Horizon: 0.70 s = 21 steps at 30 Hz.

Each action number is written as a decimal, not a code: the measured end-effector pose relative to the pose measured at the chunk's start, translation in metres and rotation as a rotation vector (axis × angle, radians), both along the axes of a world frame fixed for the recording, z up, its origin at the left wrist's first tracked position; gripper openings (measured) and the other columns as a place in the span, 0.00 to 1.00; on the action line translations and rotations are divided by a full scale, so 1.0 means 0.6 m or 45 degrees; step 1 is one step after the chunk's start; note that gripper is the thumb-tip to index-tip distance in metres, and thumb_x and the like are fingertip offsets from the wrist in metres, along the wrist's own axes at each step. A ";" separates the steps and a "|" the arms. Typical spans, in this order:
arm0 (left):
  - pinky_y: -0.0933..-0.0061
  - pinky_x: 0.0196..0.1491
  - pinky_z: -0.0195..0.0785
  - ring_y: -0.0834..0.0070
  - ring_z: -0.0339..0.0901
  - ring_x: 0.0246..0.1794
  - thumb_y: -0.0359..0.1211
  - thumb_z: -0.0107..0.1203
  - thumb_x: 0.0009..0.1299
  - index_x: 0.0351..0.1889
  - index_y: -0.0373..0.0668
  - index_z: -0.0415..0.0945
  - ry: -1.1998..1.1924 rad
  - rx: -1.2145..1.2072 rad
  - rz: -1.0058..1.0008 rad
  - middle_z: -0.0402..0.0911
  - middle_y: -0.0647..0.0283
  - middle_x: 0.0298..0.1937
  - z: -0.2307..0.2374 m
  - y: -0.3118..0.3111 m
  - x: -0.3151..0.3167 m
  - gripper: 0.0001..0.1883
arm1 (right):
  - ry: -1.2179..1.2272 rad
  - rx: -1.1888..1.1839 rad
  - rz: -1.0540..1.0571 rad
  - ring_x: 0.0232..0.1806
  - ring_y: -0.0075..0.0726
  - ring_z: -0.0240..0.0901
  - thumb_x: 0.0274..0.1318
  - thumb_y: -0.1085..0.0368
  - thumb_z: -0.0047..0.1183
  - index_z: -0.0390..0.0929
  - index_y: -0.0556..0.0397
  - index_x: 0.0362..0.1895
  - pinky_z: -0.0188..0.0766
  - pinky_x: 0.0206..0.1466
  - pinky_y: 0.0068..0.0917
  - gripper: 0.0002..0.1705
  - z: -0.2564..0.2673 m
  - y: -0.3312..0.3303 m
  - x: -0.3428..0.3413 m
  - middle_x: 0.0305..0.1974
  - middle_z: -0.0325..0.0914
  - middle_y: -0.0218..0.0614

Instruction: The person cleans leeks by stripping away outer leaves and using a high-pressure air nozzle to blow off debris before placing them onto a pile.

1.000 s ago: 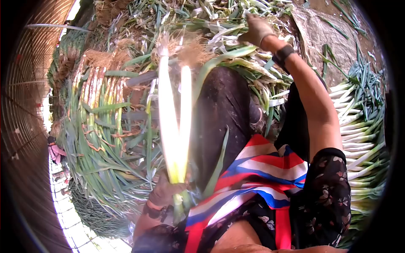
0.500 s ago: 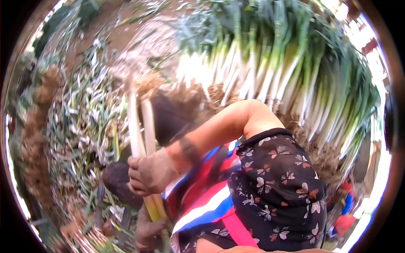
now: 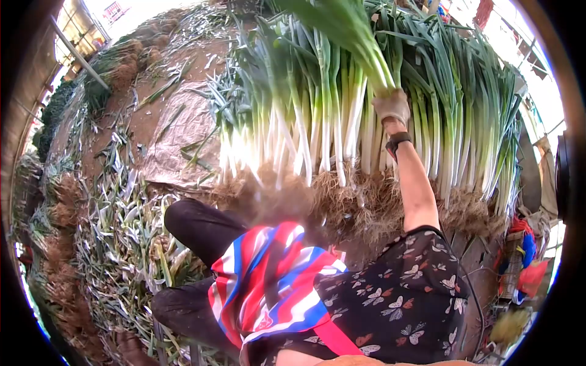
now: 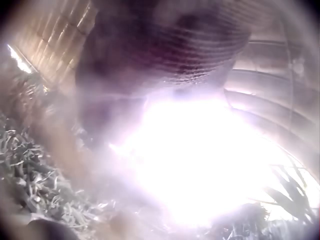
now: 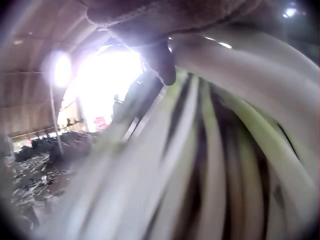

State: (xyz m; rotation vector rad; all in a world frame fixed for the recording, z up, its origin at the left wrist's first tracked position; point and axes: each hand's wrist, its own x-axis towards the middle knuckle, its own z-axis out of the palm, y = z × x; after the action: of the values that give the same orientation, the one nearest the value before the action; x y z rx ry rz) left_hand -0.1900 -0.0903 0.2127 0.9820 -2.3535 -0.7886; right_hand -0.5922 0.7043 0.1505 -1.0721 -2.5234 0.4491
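Note:
In the head view my gloved right hand point(image 3: 392, 105) is at the end of an outstretched arm. It grips leeks point(image 3: 377, 70) by the stems, their green leaves fanning up and away. The hand overlaps a long row of leeks point(image 3: 323, 110), white shanks toward me, roots point(image 3: 342, 198) at the near side. In the right wrist view, the glove point(image 5: 165, 60) is above several pale, blurred stems point(image 5: 210, 165). My left hand point(image 4: 165, 50) shows only as a dark, hazy gloved shape in the left wrist view; glare hides its fingers, and I cannot tell whether it holds anything.
A pale sheet point(image 3: 183, 143) lies left of the leek row. Stripped leaves point(image 3: 128, 232) cover the ground beside my bent knees point(image 3: 195, 222). More rooty bundles point(image 3: 61, 244) line the far left. A crate point(image 3: 513, 262) with coloured cloth stands at the right.
The head view has swung right toward the leek row. My right hand reached back, took hold of the leeks my left hand was holding, and has carried them out over the row.

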 end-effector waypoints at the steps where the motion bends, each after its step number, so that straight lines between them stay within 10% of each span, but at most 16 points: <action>1: 0.68 0.55 0.66 0.69 0.75 0.48 0.41 0.50 0.71 0.55 0.37 0.75 -0.166 0.079 -0.017 0.79 0.58 0.49 -0.035 0.009 0.025 0.21 | -0.123 -0.097 -0.160 0.54 0.47 0.73 0.44 0.46 0.63 0.68 0.49 0.54 0.73 0.52 0.44 0.35 -0.052 0.034 -0.008 0.51 0.73 0.44; 5: 0.67 0.55 0.67 0.69 0.76 0.48 0.43 0.53 0.70 0.54 0.38 0.76 -0.361 0.220 -0.120 0.80 0.57 0.47 -0.112 0.059 0.112 0.21 | -0.122 0.332 -0.302 0.51 0.51 0.75 0.47 0.44 0.61 0.71 0.53 0.54 0.74 0.51 0.48 0.35 -0.152 0.080 0.015 0.54 0.74 0.48; 6: 0.67 0.55 0.67 0.68 0.76 0.47 0.44 0.53 0.70 0.53 0.38 0.77 -0.321 0.195 -0.159 0.80 0.57 0.47 -0.118 0.069 0.116 0.21 | -0.206 0.129 -0.171 0.49 0.51 0.77 0.48 0.46 0.60 0.74 0.54 0.51 0.73 0.54 0.45 0.32 -0.132 0.097 0.016 0.54 0.75 0.48; 7: 0.67 0.55 0.67 0.68 0.76 0.47 0.44 0.54 0.69 0.53 0.38 0.77 -0.270 0.183 -0.187 0.80 0.57 0.46 -0.119 0.074 0.127 0.22 | -0.383 0.611 0.247 0.50 0.49 0.77 0.48 0.49 0.58 0.79 0.54 0.46 0.72 0.55 0.43 0.26 -0.191 0.168 0.011 0.51 0.78 0.48; 8: 0.66 0.46 0.71 0.68 0.79 0.38 0.44 0.58 0.67 0.48 0.38 0.80 -0.415 -0.109 0.069 0.83 0.58 0.41 -0.123 0.103 0.125 0.20 | -0.128 0.259 0.366 0.51 0.50 0.76 0.48 0.50 0.57 0.81 0.55 0.41 0.72 0.54 0.42 0.23 -0.156 0.149 0.038 0.47 0.80 0.49; 12: 0.61 0.51 0.70 0.57 0.78 0.46 0.37 0.59 0.65 0.45 0.39 0.80 -0.270 -0.120 0.351 0.81 0.54 0.46 -0.166 0.117 0.270 0.15 | 0.197 0.058 1.098 0.49 0.51 0.77 0.48 0.51 0.56 0.81 0.55 0.40 0.72 0.53 0.42 0.22 -0.148 -0.169 0.040 0.46 0.80 0.49; 14: 0.53 0.55 0.66 0.52 0.74 0.51 0.35 0.57 0.60 0.50 0.39 0.77 -0.642 -1.033 0.323 0.78 0.51 0.50 -0.255 0.060 0.443 0.19 | 0.155 -0.066 1.551 0.49 0.51 0.77 0.49 0.51 0.56 0.81 0.55 0.40 0.72 0.52 0.43 0.22 -0.177 -0.377 0.057 0.45 0.80 0.49; 16: 0.49 0.54 0.67 0.46 0.69 0.56 0.48 0.58 0.59 0.49 0.36 0.75 -0.919 -0.518 1.217 0.73 0.43 0.55 -0.157 0.092 0.441 0.28 | 0.023 -0.158 1.963 0.48 0.51 0.77 0.49 0.51 0.56 0.81 0.55 0.40 0.72 0.51 0.43 0.21 -0.207 -0.544 0.111 0.45 0.80 0.50; 21: 0.42 0.62 0.54 0.44 0.54 0.67 0.55 0.60 0.58 0.62 0.37 0.65 -1.254 -0.723 1.728 0.60 0.47 0.66 -0.056 0.059 0.620 0.41 | -0.227 -0.163 2.493 0.46 0.52 0.77 0.49 0.52 0.55 0.80 0.55 0.39 0.72 0.50 0.43 0.20 -0.233 -0.737 0.251 0.43 0.80 0.50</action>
State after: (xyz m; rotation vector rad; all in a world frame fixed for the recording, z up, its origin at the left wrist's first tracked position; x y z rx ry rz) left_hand 0.1821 -0.0546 0.1789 2.4558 -1.5418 0.9928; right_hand -0.4416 0.2623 0.0110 1.7314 -2.7697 0.8760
